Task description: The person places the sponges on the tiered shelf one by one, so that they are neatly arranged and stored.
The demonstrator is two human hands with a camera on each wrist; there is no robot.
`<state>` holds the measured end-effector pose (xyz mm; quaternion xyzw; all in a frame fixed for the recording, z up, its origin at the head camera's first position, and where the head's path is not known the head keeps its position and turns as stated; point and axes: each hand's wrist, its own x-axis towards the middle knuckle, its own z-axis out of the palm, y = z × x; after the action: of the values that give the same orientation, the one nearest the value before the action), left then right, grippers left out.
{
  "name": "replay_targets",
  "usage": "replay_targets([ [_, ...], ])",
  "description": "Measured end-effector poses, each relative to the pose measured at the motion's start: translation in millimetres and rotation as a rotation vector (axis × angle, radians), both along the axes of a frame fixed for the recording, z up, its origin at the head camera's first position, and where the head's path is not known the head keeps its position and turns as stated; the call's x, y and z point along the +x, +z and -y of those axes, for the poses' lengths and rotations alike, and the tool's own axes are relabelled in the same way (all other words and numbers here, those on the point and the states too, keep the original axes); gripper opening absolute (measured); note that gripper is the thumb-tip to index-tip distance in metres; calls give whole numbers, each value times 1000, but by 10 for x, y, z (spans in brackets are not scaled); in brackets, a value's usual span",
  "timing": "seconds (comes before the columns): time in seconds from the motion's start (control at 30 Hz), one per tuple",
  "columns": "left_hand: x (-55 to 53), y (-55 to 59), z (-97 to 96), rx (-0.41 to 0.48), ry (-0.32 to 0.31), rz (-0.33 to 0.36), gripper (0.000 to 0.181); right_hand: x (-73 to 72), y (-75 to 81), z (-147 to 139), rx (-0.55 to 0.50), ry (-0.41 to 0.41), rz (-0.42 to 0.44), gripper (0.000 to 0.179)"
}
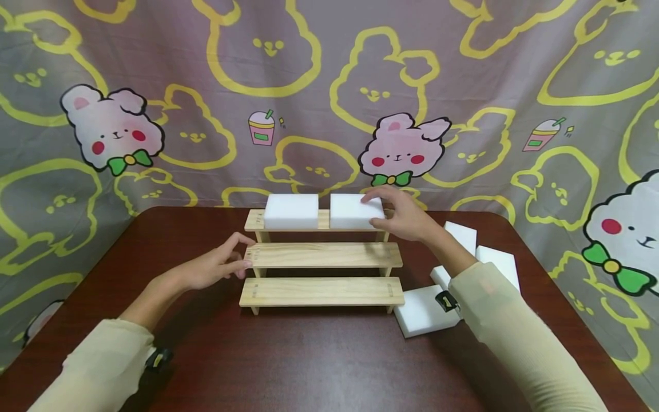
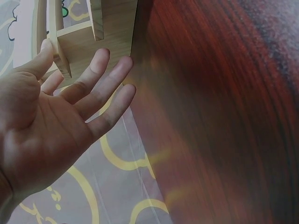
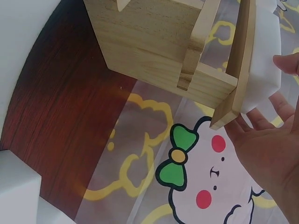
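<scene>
A three-tier wooden stand is on the dark table. On its top tier rest two white foam blocks side by side, a left block and a right block. My right hand holds the right block at its right end, thumb at the front and fingers over the top and behind. In the right wrist view, the thumb meets the face of that block. At the left end of the middle tier, my left hand pinches the board between thumb and index finger; its other fingers extend loosely beside the stand's side panel.
Several more white foam blocks lie on the table right of the stand, among them a near block and a farther one, partly under my right forearm. A patterned curtain hangs behind the table.
</scene>
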<state>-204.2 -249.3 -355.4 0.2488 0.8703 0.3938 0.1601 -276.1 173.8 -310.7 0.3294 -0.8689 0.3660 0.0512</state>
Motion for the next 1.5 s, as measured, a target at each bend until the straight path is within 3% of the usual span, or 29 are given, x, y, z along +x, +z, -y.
replay_targets([
  [0.23, 5, -3, 1, 4, 3, -3, 44, -21, -15, -23, 8, 15, -22, 40],
  [0.53, 0, -6, 2, 5, -5, -5, 44, 8, -12, -124, -90, 30, 46, 43],
  [0.83, -4, -9, 4, 3, -6, 1, 45, 119, -25, -398, -86, -64, -51, 44],
  [1.3, 0, 0, 1, 1, -11, -1, 44, 269, -83, -765, -24, -169, -9, 42],
  [1.5, 2, -2, -3, 4, -8, 3, 44, 256, -169, -925, 15, -232, -33, 35],
])
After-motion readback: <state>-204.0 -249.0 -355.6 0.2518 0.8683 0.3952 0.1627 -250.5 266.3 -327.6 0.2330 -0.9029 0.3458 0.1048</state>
